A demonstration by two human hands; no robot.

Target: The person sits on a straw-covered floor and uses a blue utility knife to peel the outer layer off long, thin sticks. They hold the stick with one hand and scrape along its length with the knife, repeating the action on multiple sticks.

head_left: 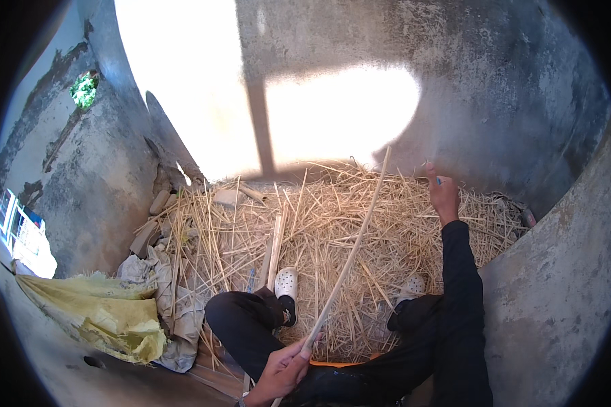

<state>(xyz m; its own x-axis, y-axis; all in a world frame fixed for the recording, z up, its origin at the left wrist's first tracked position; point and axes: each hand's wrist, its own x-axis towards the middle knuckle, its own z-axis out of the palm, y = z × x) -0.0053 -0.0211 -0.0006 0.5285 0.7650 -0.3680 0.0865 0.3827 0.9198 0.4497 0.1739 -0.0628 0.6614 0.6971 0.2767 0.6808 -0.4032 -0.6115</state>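
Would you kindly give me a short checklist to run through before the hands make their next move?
1. Left hand closed around the pale cane: ok.
2. Right hand clear of the cane: ok, it is raised to the right, apart from it.
3. Small blue item at the right hand identified: cannot tell, too small to make out.
4. Cane's upper end free of the wall: cannot tell, it overlaps the wall in this single view.
5. Ground around the white clogs free of loose straw: not ok, straw is strewn all around them.
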